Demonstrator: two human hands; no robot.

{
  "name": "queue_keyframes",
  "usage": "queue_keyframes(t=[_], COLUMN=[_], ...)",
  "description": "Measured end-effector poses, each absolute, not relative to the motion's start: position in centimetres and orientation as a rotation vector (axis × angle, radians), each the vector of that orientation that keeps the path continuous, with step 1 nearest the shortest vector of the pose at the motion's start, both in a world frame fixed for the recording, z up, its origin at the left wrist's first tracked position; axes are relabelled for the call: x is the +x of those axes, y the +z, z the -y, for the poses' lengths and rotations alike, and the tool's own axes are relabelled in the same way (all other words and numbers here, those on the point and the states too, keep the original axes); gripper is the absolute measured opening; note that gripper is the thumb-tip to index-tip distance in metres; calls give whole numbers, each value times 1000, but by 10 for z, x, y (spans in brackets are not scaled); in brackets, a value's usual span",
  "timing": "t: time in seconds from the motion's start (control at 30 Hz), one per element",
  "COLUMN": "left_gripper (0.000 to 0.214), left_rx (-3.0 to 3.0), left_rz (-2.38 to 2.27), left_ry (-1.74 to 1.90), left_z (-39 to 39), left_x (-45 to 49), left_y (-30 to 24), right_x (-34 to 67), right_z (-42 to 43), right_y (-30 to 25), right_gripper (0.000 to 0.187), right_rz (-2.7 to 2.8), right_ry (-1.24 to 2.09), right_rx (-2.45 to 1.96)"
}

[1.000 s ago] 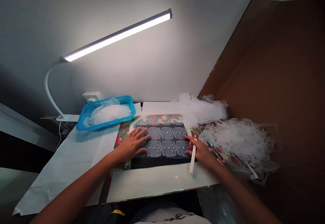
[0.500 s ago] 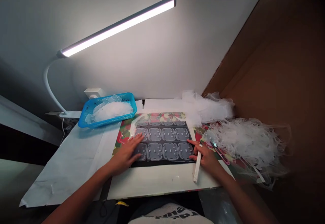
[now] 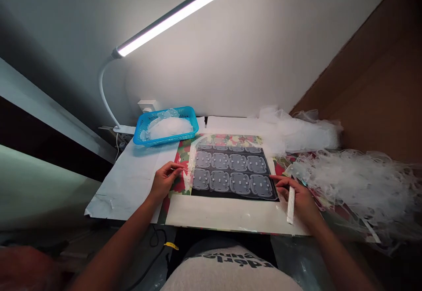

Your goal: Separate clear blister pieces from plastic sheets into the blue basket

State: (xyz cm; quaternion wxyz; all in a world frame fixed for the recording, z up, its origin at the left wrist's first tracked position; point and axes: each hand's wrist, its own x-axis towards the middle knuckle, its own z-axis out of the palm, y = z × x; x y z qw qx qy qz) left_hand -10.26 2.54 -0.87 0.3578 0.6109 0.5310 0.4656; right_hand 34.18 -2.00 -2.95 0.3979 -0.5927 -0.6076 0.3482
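Note:
A clear plastic sheet (image 3: pixel 238 182) with rows of moulded rounded-square pieces lies over a black backing on the table. To its left is my left hand (image 3: pixel 163 180), thumb and fingertips drawn together in a pinch just off the sheet's edge; whatever is between them is too small to make out. My right hand (image 3: pixel 301 198) is at the sheet's right edge, with a white flat stick (image 3: pixel 290 205) held in it, pointing down towards me. The right forefinger reaches out to the sheet's corner area.
A blue basket (image 3: pixel 138 136) with translucent pieces stands at the back left, beside a lit lamp (image 3: pixel 184 16). Right of the sheet are a tangled heap of clear plastic scraps (image 3: pixel 359 179) and a translucent stack (image 3: pixel 306 132). A pink-handled tool (image 3: pixel 314 198) lies partly behind my right hand.
My left hand has lifted off the sheet and moved to its left side, its spread fingers now pinched together. My right hand keeps the stick. The whole view has shifted left and down.

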Motion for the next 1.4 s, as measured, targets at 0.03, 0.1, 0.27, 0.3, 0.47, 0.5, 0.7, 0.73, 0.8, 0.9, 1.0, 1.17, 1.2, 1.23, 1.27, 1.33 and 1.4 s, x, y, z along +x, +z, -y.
queue_keyframes(t=[0.03,0.1,0.27,0.3,0.47,0.5,0.7,0.73,0.8,0.9,1.0,1.17,1.2,1.23,1.27,1.33,1.4], left_gripper=[23,30,17,13,13,13,14,14,15,20,24,32,35,37,39,40,40], left_rx=[1755,2075,2446,2491,2696,2714,2701,2684,2644,2582,2513,2346,2313,2278,2239,2155,2116], left_rz=[-1300,-1142,-986,-978,-958,-963,-983,-983,-976,-965,-992,-1073,-1106,-1152,-1210,-1345,-1454], left_ry=[1101,920,783,812,897,905,904,902,897,858,877,974,978,976,962,919,862], left_z=[-25,-25,-30,-31,-34,-34,-34,-34,-34,-33,-32,-27,-25,-23,-21,-19,-20], left_x=[-101,-100,-100,-100,-96,-95,-95,-95,-94,-94,-95,-95,-95,-95,-96,-98,-104], left_y=[-9,-11,-20,-21,-22,-21,-20,-20,-20,-22,-25,-25,-25,-25,-26,-26,-22], right_x=[342,342,342,342,339,338,338,338,339,338,338,336,334,330,326,313,298], right_z=[21,24,28,28,27,26,25,25,25,26,28,33,35,38,41,50,62], right_y=[-28,-25,-27,-29,-35,-35,-31,-29,-26,-22,-20,-21,-22,-22,-23,-22,-19], right_gripper=[22,20,17,16,12,12,13,15,19,20,17,18,18,19,19,20,22], right_rz=[1594,1728,1924,1933,1937,1934,1895,1877,1823,1718,1642,1576,1581,1591,1610,1658,1697], right_ry=[864,821,687,663,542,527,619,665,768,921,1075,1218,1238,1257,1283,1360,1508], right_rx=[-1504,-1485,-1393,-1386,-1358,-1355,-1374,-1371,-1349,-1289,-1243,-1278,-1290,-1300,-1306,-1291,-1197])
